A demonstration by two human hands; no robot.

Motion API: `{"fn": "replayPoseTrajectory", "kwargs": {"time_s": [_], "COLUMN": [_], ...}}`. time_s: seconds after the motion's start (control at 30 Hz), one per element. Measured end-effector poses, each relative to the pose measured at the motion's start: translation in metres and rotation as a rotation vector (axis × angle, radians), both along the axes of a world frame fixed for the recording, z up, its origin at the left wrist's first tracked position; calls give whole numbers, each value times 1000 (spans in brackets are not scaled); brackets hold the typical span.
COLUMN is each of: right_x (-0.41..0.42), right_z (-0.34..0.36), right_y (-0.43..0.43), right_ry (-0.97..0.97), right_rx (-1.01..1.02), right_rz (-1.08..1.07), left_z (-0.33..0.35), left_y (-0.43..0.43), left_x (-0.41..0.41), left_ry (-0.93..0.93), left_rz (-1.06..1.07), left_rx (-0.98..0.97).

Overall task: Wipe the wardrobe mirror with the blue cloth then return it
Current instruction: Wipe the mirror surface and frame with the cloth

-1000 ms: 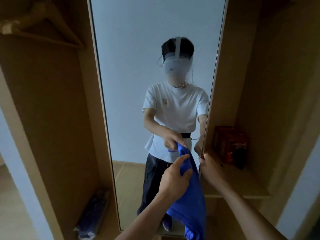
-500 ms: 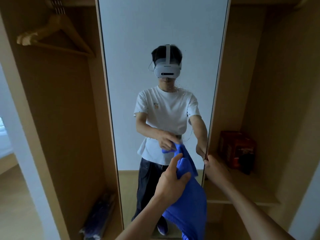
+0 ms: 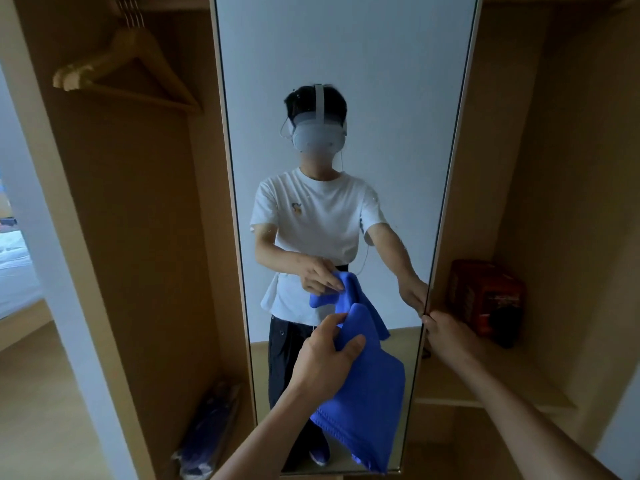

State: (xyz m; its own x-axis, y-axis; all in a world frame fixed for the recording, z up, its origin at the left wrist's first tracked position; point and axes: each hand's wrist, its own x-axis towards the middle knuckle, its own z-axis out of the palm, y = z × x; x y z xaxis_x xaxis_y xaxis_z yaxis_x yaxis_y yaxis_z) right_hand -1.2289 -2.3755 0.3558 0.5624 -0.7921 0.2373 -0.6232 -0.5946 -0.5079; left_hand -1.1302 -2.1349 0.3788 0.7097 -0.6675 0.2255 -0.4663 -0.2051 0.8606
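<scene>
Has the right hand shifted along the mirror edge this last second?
No. The right hand still grips the mirror at its right edge, beside the red box.

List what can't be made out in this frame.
All head view.
Top of the mirror: cut off by the frame edge.
Fingertips of the right hand: behind the mirror's edge.
Whether the blue cloth touches the glass: one view only; the left hand covers part.
Print on the red box: dim, blurred.
Contents of the bluish bundle on the wardrobe floor: too dark.
</scene>
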Motion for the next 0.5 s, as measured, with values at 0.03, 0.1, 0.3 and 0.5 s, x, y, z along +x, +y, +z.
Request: {"fn": "replayPoseTrajectory", "kwargs": {"time_s": [0.03, 0.1, 0.3, 0.5], "right_x": [-1, -4, -4, -4], "right_z": [1, 5, 10, 7], "right_y": [1, 3, 10, 23], "right_ry": [1, 5, -7, -30], "right_rx": [-1, -2, 80, 142], "right_rz": [-2, -1, -59, -68], "left_z": [0, 0, 1, -1], "left_y": [1, 4, 10, 20], "left_x": [1, 2, 10, 21], "left_ry": [-3, -2, 3, 42], "left_rz": [1, -5, -41, -77], "left_rx": [2, -2, -8, -44]}}
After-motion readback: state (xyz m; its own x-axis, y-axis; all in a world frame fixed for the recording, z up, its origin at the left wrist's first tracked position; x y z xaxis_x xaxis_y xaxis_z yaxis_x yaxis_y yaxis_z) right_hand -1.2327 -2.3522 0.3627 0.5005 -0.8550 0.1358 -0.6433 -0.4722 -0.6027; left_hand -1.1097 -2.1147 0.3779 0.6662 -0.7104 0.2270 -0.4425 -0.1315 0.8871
